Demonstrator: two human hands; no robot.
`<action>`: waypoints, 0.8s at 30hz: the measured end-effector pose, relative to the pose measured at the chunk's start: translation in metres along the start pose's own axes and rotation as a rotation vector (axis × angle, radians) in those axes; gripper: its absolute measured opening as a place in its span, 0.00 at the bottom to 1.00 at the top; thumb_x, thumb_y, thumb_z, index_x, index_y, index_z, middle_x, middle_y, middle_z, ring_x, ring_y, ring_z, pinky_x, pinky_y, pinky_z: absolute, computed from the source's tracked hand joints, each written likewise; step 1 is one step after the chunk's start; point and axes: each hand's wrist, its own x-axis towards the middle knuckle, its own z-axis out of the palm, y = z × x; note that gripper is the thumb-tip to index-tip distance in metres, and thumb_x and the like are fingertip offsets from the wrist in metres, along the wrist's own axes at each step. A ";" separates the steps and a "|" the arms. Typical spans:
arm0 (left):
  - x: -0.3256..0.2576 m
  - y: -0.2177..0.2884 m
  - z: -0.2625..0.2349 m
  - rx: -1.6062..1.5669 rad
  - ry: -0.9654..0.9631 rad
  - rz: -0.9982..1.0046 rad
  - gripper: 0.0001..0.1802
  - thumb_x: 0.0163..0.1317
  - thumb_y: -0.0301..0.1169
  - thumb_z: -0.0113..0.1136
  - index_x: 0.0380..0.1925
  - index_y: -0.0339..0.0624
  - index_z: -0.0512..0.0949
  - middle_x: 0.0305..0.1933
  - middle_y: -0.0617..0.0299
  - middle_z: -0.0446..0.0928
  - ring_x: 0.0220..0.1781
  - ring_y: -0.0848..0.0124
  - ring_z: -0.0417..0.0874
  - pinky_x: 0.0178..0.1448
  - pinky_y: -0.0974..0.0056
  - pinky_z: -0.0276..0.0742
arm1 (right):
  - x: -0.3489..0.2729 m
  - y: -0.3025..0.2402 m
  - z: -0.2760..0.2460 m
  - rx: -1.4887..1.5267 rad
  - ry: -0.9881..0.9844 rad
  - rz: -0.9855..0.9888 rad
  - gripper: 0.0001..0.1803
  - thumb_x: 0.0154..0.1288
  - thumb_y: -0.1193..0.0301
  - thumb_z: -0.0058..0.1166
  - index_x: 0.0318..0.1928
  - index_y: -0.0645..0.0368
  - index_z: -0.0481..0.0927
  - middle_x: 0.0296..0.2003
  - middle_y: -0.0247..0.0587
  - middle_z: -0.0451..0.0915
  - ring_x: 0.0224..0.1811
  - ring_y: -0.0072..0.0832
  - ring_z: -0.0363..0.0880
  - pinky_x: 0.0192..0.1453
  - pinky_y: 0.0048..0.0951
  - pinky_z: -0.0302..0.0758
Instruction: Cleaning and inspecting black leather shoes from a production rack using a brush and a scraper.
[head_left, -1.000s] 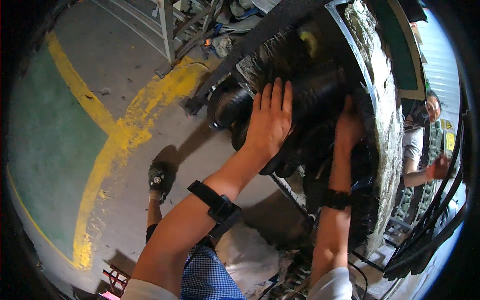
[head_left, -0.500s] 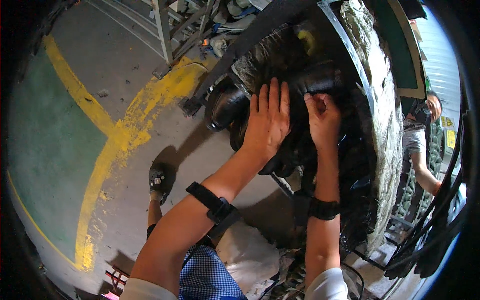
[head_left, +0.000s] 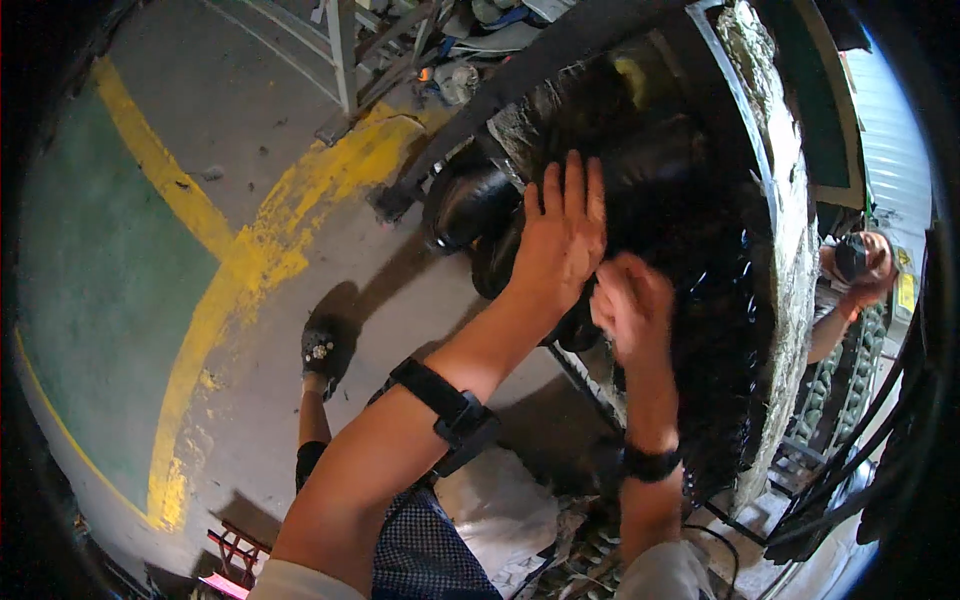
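Dark, glossy black leather-like pieces [head_left: 470, 205] hang over the side of a dark machine. The rounded one at the left looks like a shoe toe. My left hand [head_left: 565, 235] lies flat on the black material with its fingers stretched out. Just right of it and nearer to me, my right hand [head_left: 635, 305] is curled in, its fingers bent together and smeared by motion. Whether something small is between them is hidden. The right hand appears raised off the leather. Both forearms wear black straps.
A worn silvery sheet [head_left: 790, 230] covers the machine's right side. Another person [head_left: 850, 270] stands beyond it by a chain-like conveyor [head_left: 840, 375]. Yellow lines [head_left: 170, 195] cross the floor at left. A metal rack [head_left: 345, 60] stands at the far side. Dark cables [head_left: 890, 390] hang at right.
My right hand has left the leather by my left fingers and come back toward me, beside my left wrist. My left hand stays flat. The other person has raised a hand to the head.
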 end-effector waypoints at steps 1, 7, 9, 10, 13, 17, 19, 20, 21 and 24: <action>0.000 -0.002 0.001 0.012 -0.004 -0.005 0.44 0.44 0.35 0.60 0.59 0.32 0.51 0.60 0.44 0.57 0.59 0.50 0.62 0.61 0.54 0.59 | -0.014 0.002 0.003 0.198 0.079 -0.019 0.14 0.58 0.71 0.47 0.18 0.56 0.61 0.13 0.25 0.58 0.14 0.12 0.54 0.15 0.16 0.50; -0.014 -0.018 -0.021 -0.457 0.023 -0.021 0.34 0.51 0.34 0.54 0.57 0.33 0.57 0.60 0.45 0.58 0.59 0.53 0.63 0.61 0.54 0.60 | -0.061 0.051 0.004 0.016 0.329 -0.146 0.14 0.57 0.72 0.45 0.17 0.55 0.59 0.11 0.27 0.51 0.12 0.15 0.49 0.14 0.19 0.48; -0.048 -0.060 -0.030 -0.502 0.025 0.024 0.30 0.54 0.30 0.53 0.57 0.36 0.58 0.59 0.46 0.61 0.58 0.53 0.65 0.58 0.58 0.63 | -0.077 0.065 0.027 0.532 0.311 0.180 0.14 0.59 0.69 0.45 0.19 0.55 0.60 0.11 0.27 0.54 0.11 0.16 0.51 0.14 0.21 0.49; -0.073 -0.078 -0.028 -0.481 -0.039 -0.040 0.29 0.54 0.31 0.54 0.56 0.39 0.60 0.58 0.49 0.63 0.57 0.55 0.67 0.57 0.59 0.65 | -0.087 0.072 0.034 0.523 0.287 0.284 0.14 0.60 0.67 0.45 0.19 0.55 0.62 0.11 0.27 0.55 0.11 0.16 0.52 0.14 0.21 0.50; -0.182 -0.136 -0.029 -0.424 -0.413 -0.470 0.19 0.58 0.30 0.50 0.50 0.41 0.68 0.48 0.51 0.73 0.51 0.57 0.73 0.52 0.61 0.69 | -0.115 0.099 0.065 0.458 0.269 0.610 0.15 0.60 0.64 0.46 0.19 0.54 0.64 0.10 0.29 0.57 0.11 0.17 0.54 0.15 0.20 0.52; -0.379 -0.240 -0.053 -0.396 -0.507 -0.726 0.16 0.56 0.29 0.51 0.45 0.34 0.71 0.41 0.51 0.76 0.42 0.61 0.78 0.44 0.63 0.73 | -0.150 0.147 0.091 0.498 0.057 0.679 0.16 0.60 0.58 0.50 0.21 0.53 0.66 0.13 0.28 0.63 0.11 0.16 0.57 0.14 0.20 0.53; -0.443 -0.267 -0.082 -0.439 -0.475 -1.054 0.17 0.56 0.28 0.50 0.46 0.31 0.70 0.40 0.52 0.76 0.40 0.65 0.78 0.41 0.64 0.75 | -0.161 0.154 0.099 0.432 0.042 0.725 0.16 0.59 0.58 0.51 0.22 0.53 0.68 0.14 0.27 0.66 0.11 0.15 0.60 0.15 0.19 0.55; -0.462 -0.277 -0.089 -0.511 -0.448 -1.339 0.17 0.56 0.28 0.50 0.45 0.31 0.70 0.39 0.53 0.76 0.40 0.64 0.79 0.40 0.64 0.75 | -0.165 0.163 0.100 0.441 0.035 0.724 0.16 0.59 0.58 0.51 0.22 0.53 0.68 0.14 0.27 0.66 0.11 0.15 0.60 0.15 0.19 0.55; -0.462 -0.269 -0.086 -0.515 -0.460 -1.336 0.17 0.56 0.28 0.50 0.45 0.31 0.70 0.39 0.53 0.76 0.40 0.64 0.79 0.40 0.64 0.75 | -0.170 0.180 0.095 0.448 0.089 0.741 0.14 0.59 0.61 0.51 0.24 0.55 0.69 0.14 0.29 0.66 0.11 0.17 0.60 0.15 0.20 0.55; -0.447 -0.255 -0.076 -0.413 -0.506 -1.008 0.17 0.56 0.30 0.51 0.42 0.30 0.71 0.40 0.52 0.76 0.38 0.68 0.78 0.38 0.67 0.74 | -0.168 0.207 0.081 0.387 0.198 0.632 0.10 0.58 0.63 0.52 0.31 0.55 0.71 0.19 0.29 0.70 0.16 0.17 0.64 0.18 0.20 0.59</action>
